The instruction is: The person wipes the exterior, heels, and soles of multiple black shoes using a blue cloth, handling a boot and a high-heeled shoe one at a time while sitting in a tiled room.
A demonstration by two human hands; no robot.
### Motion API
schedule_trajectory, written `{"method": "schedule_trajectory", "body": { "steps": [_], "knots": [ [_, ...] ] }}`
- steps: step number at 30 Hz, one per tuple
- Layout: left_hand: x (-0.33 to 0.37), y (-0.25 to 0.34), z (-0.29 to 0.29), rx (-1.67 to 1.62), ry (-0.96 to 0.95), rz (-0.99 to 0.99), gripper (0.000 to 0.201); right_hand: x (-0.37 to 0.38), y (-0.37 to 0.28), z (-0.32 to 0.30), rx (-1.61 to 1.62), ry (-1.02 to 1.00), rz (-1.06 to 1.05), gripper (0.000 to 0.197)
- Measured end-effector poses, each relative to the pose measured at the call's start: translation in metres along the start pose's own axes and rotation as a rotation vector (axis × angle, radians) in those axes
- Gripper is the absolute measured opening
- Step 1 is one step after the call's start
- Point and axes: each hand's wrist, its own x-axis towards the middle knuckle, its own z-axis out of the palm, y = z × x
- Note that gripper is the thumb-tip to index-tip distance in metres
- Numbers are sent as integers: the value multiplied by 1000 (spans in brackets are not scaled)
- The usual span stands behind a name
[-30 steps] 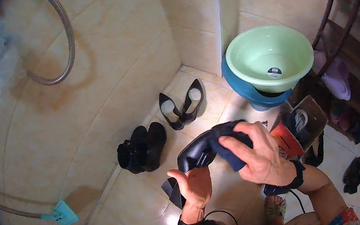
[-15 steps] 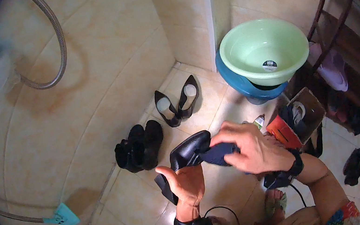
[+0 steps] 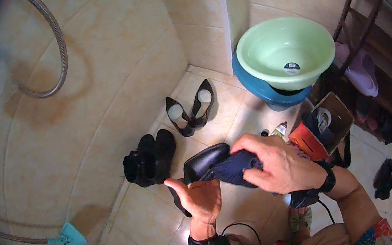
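A black leather shoe [image 3: 206, 162] with a heel is held out over the tiled floor, tilted, its toe pointing away to the right. My left hand [image 3: 199, 200] supports it from below around the heel part, thumb raised and palm partly showing; its other fingers are hidden behind the shoe. A bunched dark blue cloth [image 3: 237, 170] is gripped in my right hand [image 3: 276, 161], its fingers curled over it. The cloth presses against the shoe's side near the toe opening.
Black pumps [image 3: 202, 103] and black ankle boots [image 3: 153, 157] stand along the left wall. Behind are a green basin [image 3: 258, 64] on a blue bucket [image 3: 266, 96], a small bottle [image 3: 279, 129], an open shoe box [image 3: 306, 140] and a dark rack [image 3: 379, 47] with shoes.
My right hand and the cloth have shifted slightly along the shoe, and the cloth now shows more widely. The bottle is less covered by my hand. The shoe stays in my left hand.
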Motion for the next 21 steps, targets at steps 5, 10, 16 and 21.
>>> {"method": "schedule_trajectory", "body": {
  "steps": [5, 10, 16, 21],
  "knots": [
    [-4, 10, 14, -113, -10, -34, 91, -1, 24, 0, -327, -61, 207, 24],
    [-3, 16, 22, -207, -90, -129, 94, -16, 35, -10, -329, 60, 181, 23],
    [-1, 14, 17, -191, -45, -175, 97, -17, 11, -6, -425, 270, -107, 43],
    [0, 13, 16, -220, -83, -233, 103, -12, 3, 8, -720, 247, -313, 56]
  ]
}}
